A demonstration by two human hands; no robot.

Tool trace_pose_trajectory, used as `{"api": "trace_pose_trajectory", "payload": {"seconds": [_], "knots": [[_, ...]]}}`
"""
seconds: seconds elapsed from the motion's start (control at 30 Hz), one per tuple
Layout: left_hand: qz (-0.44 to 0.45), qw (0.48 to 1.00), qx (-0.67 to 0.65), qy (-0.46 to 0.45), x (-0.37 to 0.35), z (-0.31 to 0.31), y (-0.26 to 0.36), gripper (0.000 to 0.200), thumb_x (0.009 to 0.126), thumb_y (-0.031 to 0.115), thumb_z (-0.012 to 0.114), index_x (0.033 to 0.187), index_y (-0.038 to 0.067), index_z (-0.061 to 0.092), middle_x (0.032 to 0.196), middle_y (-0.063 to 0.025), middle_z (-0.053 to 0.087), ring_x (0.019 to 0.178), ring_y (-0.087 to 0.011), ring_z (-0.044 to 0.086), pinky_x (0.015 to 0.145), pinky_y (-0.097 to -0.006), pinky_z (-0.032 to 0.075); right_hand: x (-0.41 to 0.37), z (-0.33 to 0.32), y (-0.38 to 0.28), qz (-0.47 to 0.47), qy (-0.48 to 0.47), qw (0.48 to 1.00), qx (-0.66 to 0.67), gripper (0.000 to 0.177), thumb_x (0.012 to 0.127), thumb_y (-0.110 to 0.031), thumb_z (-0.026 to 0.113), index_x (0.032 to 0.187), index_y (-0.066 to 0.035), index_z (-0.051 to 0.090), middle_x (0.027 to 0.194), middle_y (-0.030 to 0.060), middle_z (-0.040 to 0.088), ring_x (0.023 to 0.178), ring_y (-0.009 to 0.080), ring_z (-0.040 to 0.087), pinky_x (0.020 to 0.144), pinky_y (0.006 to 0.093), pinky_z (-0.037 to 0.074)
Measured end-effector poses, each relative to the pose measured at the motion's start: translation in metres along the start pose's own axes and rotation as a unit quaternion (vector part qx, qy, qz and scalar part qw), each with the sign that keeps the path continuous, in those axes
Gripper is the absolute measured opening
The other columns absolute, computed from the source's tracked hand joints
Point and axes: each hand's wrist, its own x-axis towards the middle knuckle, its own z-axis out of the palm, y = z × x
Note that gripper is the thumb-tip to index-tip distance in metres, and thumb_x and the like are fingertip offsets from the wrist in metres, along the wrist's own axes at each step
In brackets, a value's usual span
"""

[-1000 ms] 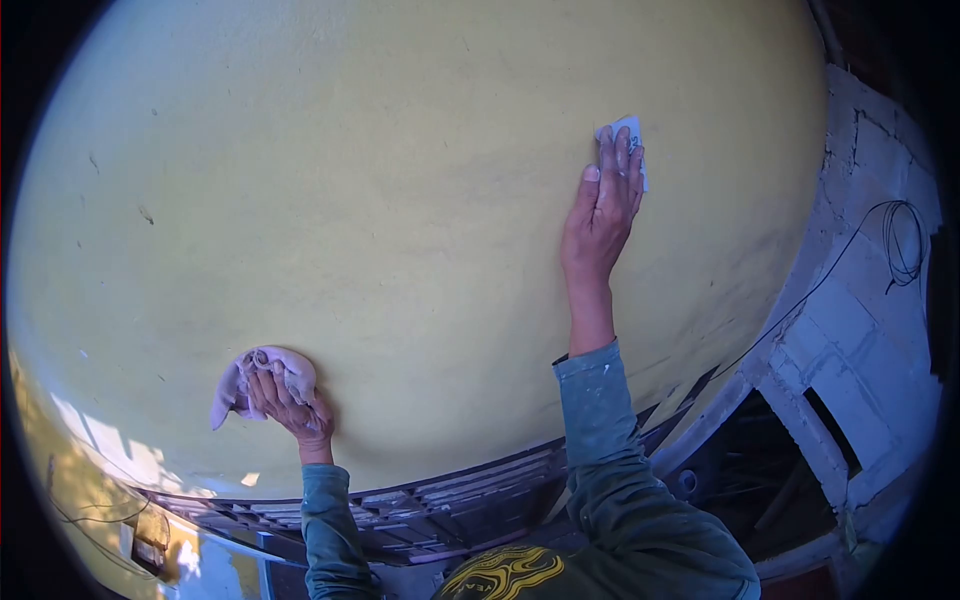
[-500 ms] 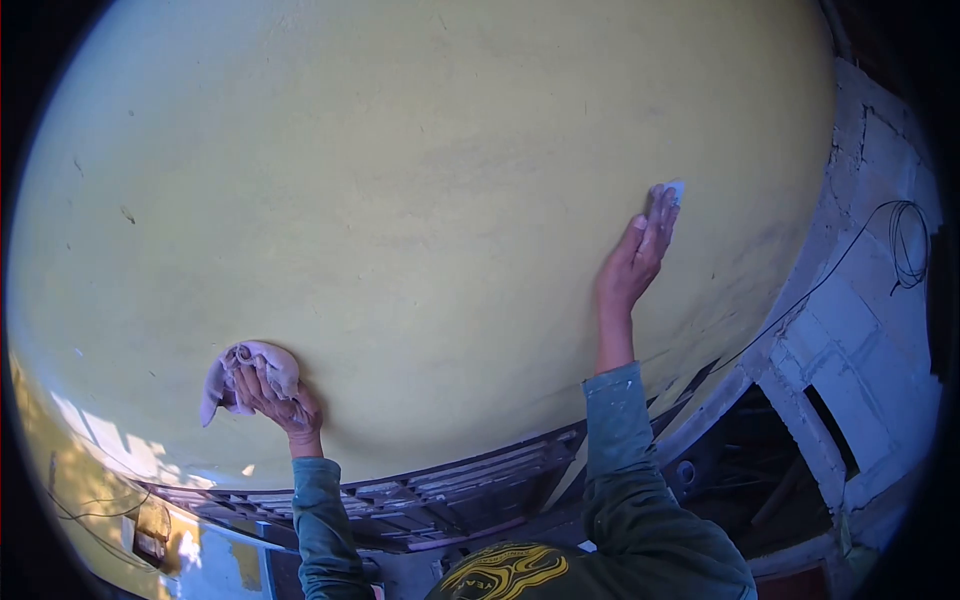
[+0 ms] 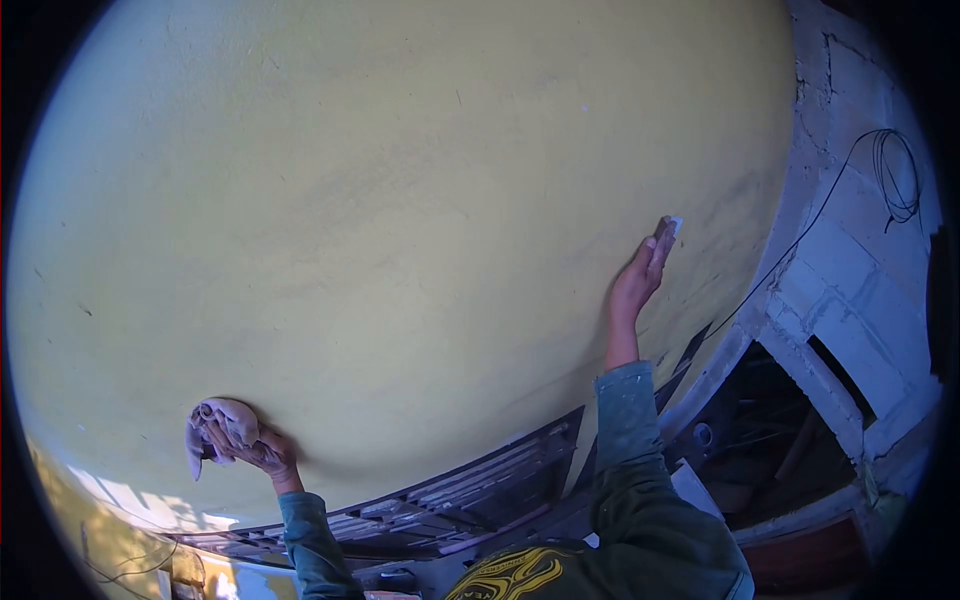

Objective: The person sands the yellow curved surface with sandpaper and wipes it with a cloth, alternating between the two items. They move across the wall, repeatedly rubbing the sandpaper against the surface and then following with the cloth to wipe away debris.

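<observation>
A yellow painted wall (image 3: 400,240) with greyish smudges and small marks fills most of the view. At the lower left, my left hand (image 3: 257,450) presses a crumpled pinkish-grey rag (image 3: 232,416) against it, fingers bent into the cloth. On the right side of the wall, my right hand (image 3: 641,272) lies edge-on to me with its fingers together, dusted with pale powder. A small pale flat piece (image 3: 678,225) sticks out past those fingertips, held between them and the wall; its kind is hard to make out.
Dark louvred slats (image 3: 470,485) run along the wall's lower edge. To the right stands a grey block wall (image 3: 850,290), with a coiled black cable (image 3: 897,180) hanging on it. A dark opening (image 3: 760,430) lies below. Sunlight falls at the lower left.
Both hands sit lower in view, the left one with the rag also a little further left. The right hand has slid down along the wall. The camera view has shifted somewhat.
</observation>
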Motion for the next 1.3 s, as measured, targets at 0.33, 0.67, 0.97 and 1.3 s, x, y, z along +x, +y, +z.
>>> {"api": "trace_pose_trajectory", "payload": {"seconds": [0.33, 0.67, 0.97, 1.3], "knots": [[-0.131, 0.982, -0.133, -0.019, -0.016, 0.012, 0.026, 0.051, 0.103, 0.015, 0.051, 0.149, -0.005, 0.043, 0.156, -0.0254, 0.042, 0.148, -0.0426, 0.034, 0.122, -0.0502, 0.023, -0.026, -0.007, -0.006, -0.254, -0.146, 0.954, -0.069, 0.047, 0.107, -0.025, 0.042, 0.148, -0.005, 0.053, 0.158, 0.0149, 0.046, 0.151, 0.0386, 0.034, 0.123, 0.0541, 0.023], [0.114, 0.992, -0.020, -0.057, 0.016, 0.053, 0.129, 0.056, 0.103, 0.032, 0.044, 0.148, -0.001, 0.046, 0.156, -0.0252, 0.041, 0.148, -0.0496, 0.031, 0.121, -0.0612, 0.020, -0.058, -0.027, -0.018, -0.358, -0.257, 0.895, -0.070, 0.046, 0.105, -0.022, 0.046, 0.148, -0.005, 0.053, 0.157, 0.0171, 0.046, 0.150, 0.0410, 0.033, 0.124, 0.0539, 0.022], [0.114, 0.991, -0.040, -0.055, 0.019, 0.048, 0.134, 0.051, 0.104, 0.029, 0.044, 0.145, -0.001, 0.049, 0.152, -0.0258, 0.045, 0.146, -0.0503, 0.033, 0.120, -0.0606, 0.022, 0.109, -0.020, 0.077, 0.043, 0.032, 0.999, -0.009, 0.052, 0.109, -0.028, 0.040, 0.152, 0.001, 0.044, 0.162, 0.0199, 0.039, 0.153, 0.0352, 0.029, 0.125, 0.0424, 0.022], [0.114, 0.991, -0.032, -0.056, 0.017, 0.049, 0.136, 0.048, 0.102, 0.022, 0.044, 0.144, 0.000, 0.050, 0.149, -0.0251, 0.048, 0.144, -0.0506, 0.036, 0.120, -0.0602, 0.024, 0.016, -0.016, -0.007, -0.454, -0.257, 0.847, -0.102, 0.046, 0.105, -0.021, 0.043, 0.144, -0.001, 0.056, 0.154, 0.0192, 0.049, 0.148, 0.0432, 0.037, 0.122, 0.0580, 0.024]]}}
